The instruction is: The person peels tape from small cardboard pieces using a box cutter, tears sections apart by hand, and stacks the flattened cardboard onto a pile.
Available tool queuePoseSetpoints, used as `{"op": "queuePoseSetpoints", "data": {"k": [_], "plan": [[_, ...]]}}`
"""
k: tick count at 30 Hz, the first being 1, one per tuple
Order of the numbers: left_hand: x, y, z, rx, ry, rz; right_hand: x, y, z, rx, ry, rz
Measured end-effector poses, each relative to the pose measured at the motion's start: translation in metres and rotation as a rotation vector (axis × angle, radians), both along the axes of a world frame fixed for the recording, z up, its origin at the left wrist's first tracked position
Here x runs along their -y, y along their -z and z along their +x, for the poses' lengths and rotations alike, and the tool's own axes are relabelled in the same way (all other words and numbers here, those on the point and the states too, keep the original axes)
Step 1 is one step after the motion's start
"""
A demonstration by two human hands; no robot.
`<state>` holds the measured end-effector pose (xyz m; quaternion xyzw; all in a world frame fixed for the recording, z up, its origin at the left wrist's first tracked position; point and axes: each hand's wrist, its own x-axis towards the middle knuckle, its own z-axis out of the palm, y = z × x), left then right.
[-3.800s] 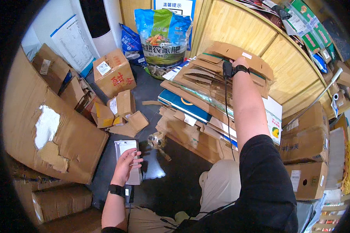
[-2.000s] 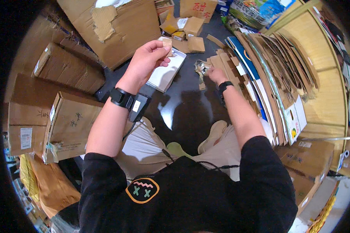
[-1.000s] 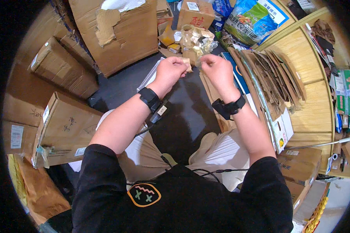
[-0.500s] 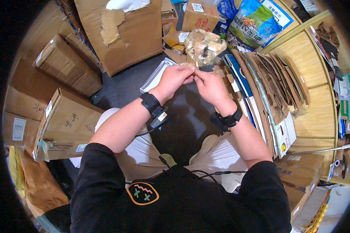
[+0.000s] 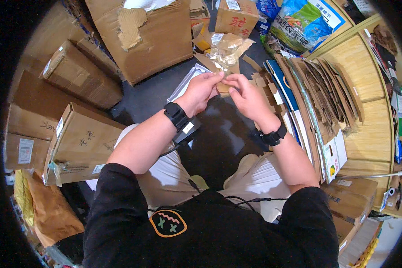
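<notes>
Boxes of brown cardboard [image 5: 82, 143] crowd the left side, stacked against each other beside the person's left knee, and a larger torn carton [image 5: 143, 33] stands behind them toward the top. A flat pale sheet [image 5: 187, 82] lies on the dark floor [image 5: 219, 143] just beyond the left hand [image 5: 201, 89]. That hand, with a black band on its wrist, is raised in front of the chest with its fingers curled, pinching the left edge of a small brown cardboard piece [image 5: 223, 86]. The right hand [image 5: 248, 96], also with a black band at the wrist, meets it from the other side, thumb and fingertips closed on the same piece, so the two hands nearly touch around it. The piece is held in the air above the floor, between the person's knees and the clutter beyond. Just behind the hands lies a crumpled clear plastic wrapper [image 5: 228, 49] on cardboard scraps, near a small closed box [image 5: 236, 15]. Farther right, a stack of flattened cardboard sheets [image 5: 317, 89] leans on edge against a wooden panel [image 5: 366, 89], and a colourful printed bag [image 5: 299, 22] stands at the top.
</notes>
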<state>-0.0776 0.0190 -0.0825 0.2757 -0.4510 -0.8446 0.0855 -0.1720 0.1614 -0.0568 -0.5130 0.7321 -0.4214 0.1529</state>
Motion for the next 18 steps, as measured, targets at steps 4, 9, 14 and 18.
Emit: {"op": "queuePoseSetpoints", "data": {"k": [4, 9, 14, 18], "plan": [[0.007, 0.002, -0.001, -0.181, -0.073, 0.171, 0.002, 0.005, -0.007, -0.053, 0.328, -0.047], [0.005, 0.001, 0.001, -0.237, -0.022, 0.231, 0.003, 0.020, -0.017, 0.476, 0.158, -0.029], [0.007, -0.002, 0.002, -0.130, 0.009, 0.255, 0.001, 0.012, -0.020, 0.187, 0.159, -0.056], [0.008, -0.002, 0.003, -0.037, 0.135, 0.243, -0.002, -0.004, -0.014, -0.478, 0.227, -0.227]]}}
